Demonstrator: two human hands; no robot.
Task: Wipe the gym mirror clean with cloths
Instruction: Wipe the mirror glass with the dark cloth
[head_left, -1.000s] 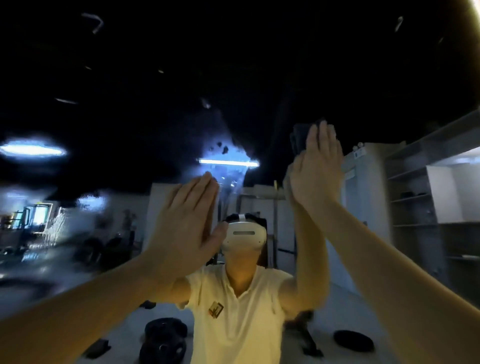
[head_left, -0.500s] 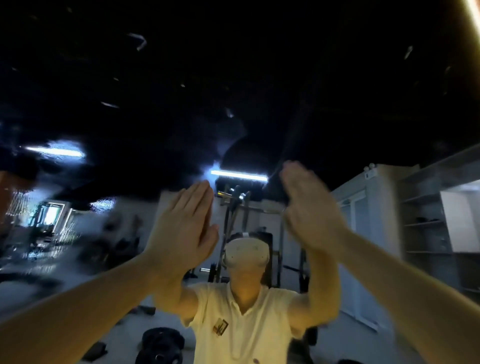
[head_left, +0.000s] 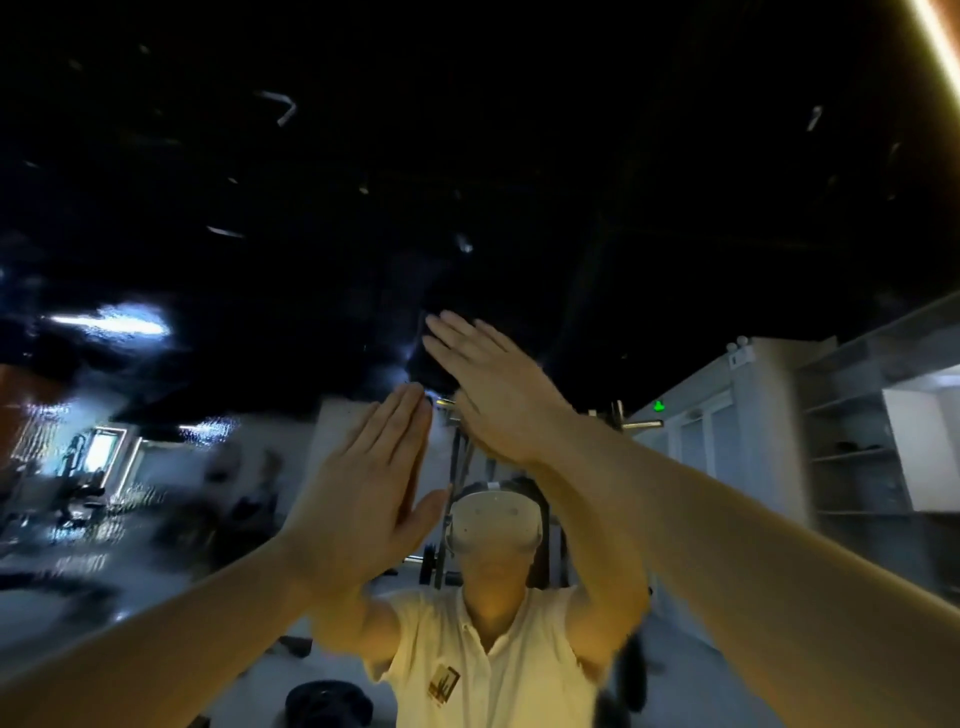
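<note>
Smears (head_left: 119, 499) clouding the mirror (head_left: 519, 156) left of the left hand (head_left: 363, 499); reflected headset (head_left: 493, 525) and pale shirt (head_left: 493, 665) showing between the forearms. Sweeping leftward since a second ago, right hand (head_left: 493, 395) now slanting just above the left fingertips (head_left: 415, 402). Both hands flat toward the mirror, fingers straight; cloths under palms impossible to tell. Shelves (head_left: 857, 457) right of the right hand carrying small dark items (head_left: 852, 446).

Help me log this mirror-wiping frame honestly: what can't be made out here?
- Cloths: head view, the flat left hand and right hand cover whatever lies between them and the mirror.
- Reflected gym, left side: smeared and blurred.
- Shirt badge in the reflection: too small to read.
</note>
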